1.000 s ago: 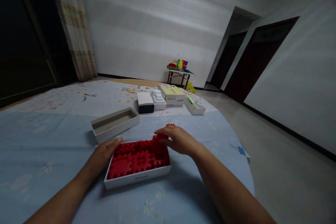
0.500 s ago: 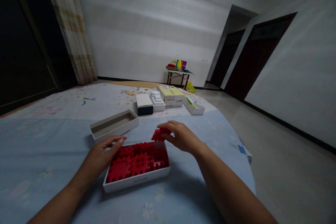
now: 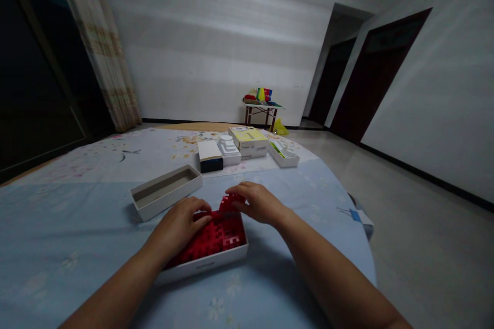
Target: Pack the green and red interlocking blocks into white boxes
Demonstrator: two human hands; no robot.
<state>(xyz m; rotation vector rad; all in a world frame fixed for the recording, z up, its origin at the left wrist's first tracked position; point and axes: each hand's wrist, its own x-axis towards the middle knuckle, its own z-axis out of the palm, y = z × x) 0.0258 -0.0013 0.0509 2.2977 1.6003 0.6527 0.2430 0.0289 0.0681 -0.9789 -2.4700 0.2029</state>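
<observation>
A white box [image 3: 210,263] filled with red interlocking plastic building blocks [image 3: 216,235] sits in front of me. At its far right corner, my right hand [image 3: 257,203] pinches a red building block [image 3: 228,201] just above the box rim. My left hand [image 3: 181,226] reaches over the box's left side, thumb and fingers closed round a red building block [image 3: 201,214] near the far edge. That hand and forearm cover the box's left end. Beyond my left hand lies an open box lid [image 3: 168,193], its hollow side up.
Farther back stand a dark box with a pale top [image 3: 210,157], a white moulded piece [image 3: 229,150], a yellow-and-white box [image 3: 249,143] and a white tray [image 3: 284,157]. A blue binder clip [image 3: 354,215] grips the cloth at the table's right edge.
My left hand has moved right from the box's left rim, in over the blocks. My right hand has shifted slightly left and down with its red block.
</observation>
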